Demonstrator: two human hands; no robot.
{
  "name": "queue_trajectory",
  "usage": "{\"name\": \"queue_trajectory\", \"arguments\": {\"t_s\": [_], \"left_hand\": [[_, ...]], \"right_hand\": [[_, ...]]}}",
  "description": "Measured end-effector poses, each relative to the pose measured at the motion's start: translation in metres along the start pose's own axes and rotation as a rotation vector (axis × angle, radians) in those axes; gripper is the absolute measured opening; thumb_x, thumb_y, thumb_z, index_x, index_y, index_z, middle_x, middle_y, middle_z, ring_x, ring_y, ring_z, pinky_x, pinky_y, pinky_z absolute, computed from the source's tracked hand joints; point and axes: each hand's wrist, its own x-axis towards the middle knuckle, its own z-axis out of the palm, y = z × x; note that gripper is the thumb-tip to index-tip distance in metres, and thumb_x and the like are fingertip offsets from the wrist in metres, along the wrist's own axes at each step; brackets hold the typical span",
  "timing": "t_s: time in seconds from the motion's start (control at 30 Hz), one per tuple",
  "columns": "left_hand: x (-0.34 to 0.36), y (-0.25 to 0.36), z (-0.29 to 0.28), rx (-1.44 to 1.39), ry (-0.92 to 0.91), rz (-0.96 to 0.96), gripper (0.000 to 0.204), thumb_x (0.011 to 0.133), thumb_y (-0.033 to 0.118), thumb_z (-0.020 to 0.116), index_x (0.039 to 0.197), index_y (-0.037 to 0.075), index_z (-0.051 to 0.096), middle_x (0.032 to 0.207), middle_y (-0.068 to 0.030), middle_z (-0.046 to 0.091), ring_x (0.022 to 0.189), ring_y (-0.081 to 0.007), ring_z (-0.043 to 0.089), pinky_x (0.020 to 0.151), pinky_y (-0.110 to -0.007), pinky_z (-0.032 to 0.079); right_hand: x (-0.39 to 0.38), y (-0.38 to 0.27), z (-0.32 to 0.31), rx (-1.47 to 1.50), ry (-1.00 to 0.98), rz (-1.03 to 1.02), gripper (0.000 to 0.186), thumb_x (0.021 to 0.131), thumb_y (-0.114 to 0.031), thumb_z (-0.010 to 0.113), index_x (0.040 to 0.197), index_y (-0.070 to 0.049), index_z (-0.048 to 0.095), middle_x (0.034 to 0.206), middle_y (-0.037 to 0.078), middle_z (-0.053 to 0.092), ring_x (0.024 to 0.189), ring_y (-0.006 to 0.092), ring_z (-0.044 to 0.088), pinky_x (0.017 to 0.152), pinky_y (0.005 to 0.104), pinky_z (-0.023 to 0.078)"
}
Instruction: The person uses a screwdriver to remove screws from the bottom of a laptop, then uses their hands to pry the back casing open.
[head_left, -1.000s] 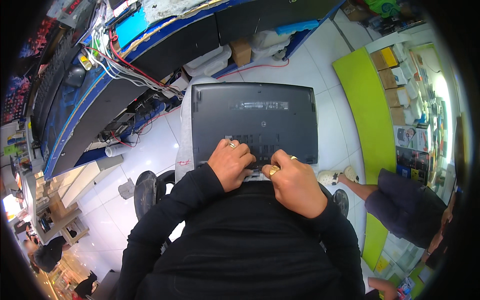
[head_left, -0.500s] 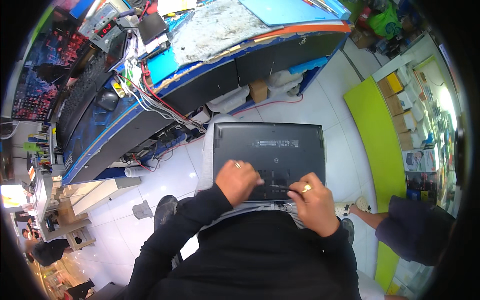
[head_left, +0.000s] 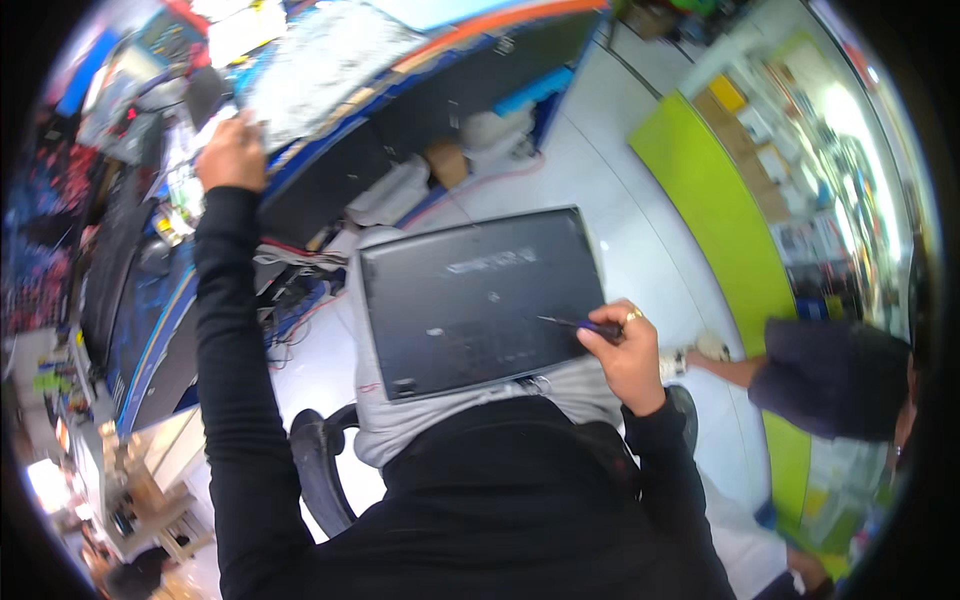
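Note:
A dark laptop [head_left: 470,320] lies underside up across my lap, its far edge tilted toward the upper right. My right hand [head_left: 630,360] grips a small screwdriver [head_left: 598,328] with a dark purple handle. Its thin shaft points left over the laptop's right part. Far off at the upper left, my left hand [head_left: 232,158] reaches out over the workbench [head_left: 340,65], beside a cluttered heap of cables and tools. Its fingers are blurred, and I cannot make out what they touch.
A keyboard [head_left: 100,270] and a dark mouse [head_left: 153,256] sit on the bench at the left. Plastic containers [head_left: 390,193] stand under it. On the right, another person's dark sleeve [head_left: 825,378] is near the lime-green edge of a display case [head_left: 700,210].
My left hand has left the laptop and stretched to the bench at the upper left. The right hand keeps the screwdriver. The view has turned, so the laptop appears tilted and farther left.

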Motion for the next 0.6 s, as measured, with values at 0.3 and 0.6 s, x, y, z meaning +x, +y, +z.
{"name": "queue_trajectory", "arguments": {"t_s": [0.3, 0.6], "left_hand": [[-0.179, 0.198, -0.057, -0.869, -0.527, 0.313, 0.046, 0.079, -0.002, 0.081, 0.124, 0.001, 0.070, 0.121, -0.0215, 0.068, 0.114, -0.0416, 0.064, 0.098, -0.049, 0.053], [-0.265, 0.265, -0.066, -0.728, -0.756, 0.459, 0.050, 0.089, 0.022, 0.082, 0.134, 0.005, 0.069, 0.151, -0.0194, 0.057, 0.150, -0.0406, 0.046, 0.125, -0.061, 0.033]], "right_hand": [[-0.035, -0.010, -0.007, -0.197, -0.122, -0.212, 0.015, 0.097, 0.003, 0.069, 0.106, -0.001, 0.057, 0.107, 0.019, 0.071, 0.086, 0.0403, 0.071, 0.073, 0.0428, 0.058], [-0.044, -0.002, -0.012, -0.341, -0.071, -0.269, 0.021, 0.095, 0.006, 0.070, 0.108, -0.002, 0.055, 0.101, 0.018, 0.067, 0.082, 0.0413, 0.070, 0.069, 0.0452, 0.058]]}}
